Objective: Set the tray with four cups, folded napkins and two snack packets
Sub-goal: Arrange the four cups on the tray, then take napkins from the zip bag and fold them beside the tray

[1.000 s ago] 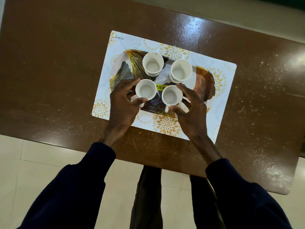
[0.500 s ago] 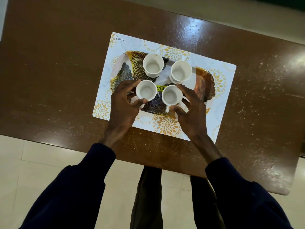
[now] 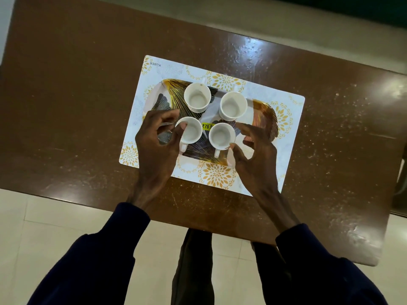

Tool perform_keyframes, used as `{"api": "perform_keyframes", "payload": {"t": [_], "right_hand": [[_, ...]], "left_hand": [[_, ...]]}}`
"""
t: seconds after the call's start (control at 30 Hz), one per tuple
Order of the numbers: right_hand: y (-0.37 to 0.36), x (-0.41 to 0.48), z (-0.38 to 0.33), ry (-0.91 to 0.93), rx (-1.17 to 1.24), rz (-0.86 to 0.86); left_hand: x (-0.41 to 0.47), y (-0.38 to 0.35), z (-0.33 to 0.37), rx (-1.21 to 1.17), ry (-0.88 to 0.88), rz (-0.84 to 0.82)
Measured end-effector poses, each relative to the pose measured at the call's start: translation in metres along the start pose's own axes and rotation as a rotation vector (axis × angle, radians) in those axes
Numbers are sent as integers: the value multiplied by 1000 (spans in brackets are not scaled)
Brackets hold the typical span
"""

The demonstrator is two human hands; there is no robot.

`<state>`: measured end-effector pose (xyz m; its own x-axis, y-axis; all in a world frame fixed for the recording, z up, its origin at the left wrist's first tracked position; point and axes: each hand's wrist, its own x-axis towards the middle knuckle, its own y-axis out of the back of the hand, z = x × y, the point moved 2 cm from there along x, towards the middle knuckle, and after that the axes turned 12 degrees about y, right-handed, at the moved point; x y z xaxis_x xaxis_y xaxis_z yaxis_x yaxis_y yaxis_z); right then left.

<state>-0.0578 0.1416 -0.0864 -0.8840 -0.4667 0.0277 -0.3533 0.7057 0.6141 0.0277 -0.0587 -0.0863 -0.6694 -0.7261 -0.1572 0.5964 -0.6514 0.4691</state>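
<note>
A brown table (image 3: 88, 106) filled most of the view, and on it lay a white placemat (image 3: 293, 128) with gold flowers. The tray (image 3: 266, 119), dark with gold fan patterns, sat on the placemat, a yellow price sticker (image 3: 207, 126) showing at its middle. Four white cups stood upright on the tray in two pairs – the far left cup (image 3: 197, 100) and far right cup (image 3: 233, 106), then the near left cup (image 3: 191, 133) and near right cup (image 3: 222, 135), both near ones with handles pointing toward the person.

The left hand (image 3: 154, 148) was half curled, thumb and forefinger tips touching the left side of the near left cup's rim. The right hand (image 3: 256, 155) was loosely spread, its thumb tip against the near side of the near right cup, the other fingers apart from it. Neither hand clearly had a full hold; they looked to be nudging the cups into place.

No napkins or snack packets were in view (so that part seemed undone). The cups stood close together – a push too hard at the rim could tip one or knock it into its neighbour.
</note>
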Motion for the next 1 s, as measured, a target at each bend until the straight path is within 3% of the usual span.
{"api": "perform_keyframes", "payload": {"t": [0.17,0.43,1.0], "right_hand": [[32,13,6,-16,-20,81],[98,35,41,-53,54,51],[336,8,215,-152,-64,199]], "left_hand": [[4,-17,30,-3,-22,-58],[-10,-86,77,31,11,-160],[-106,-370,214,-3,8,-470]]}}
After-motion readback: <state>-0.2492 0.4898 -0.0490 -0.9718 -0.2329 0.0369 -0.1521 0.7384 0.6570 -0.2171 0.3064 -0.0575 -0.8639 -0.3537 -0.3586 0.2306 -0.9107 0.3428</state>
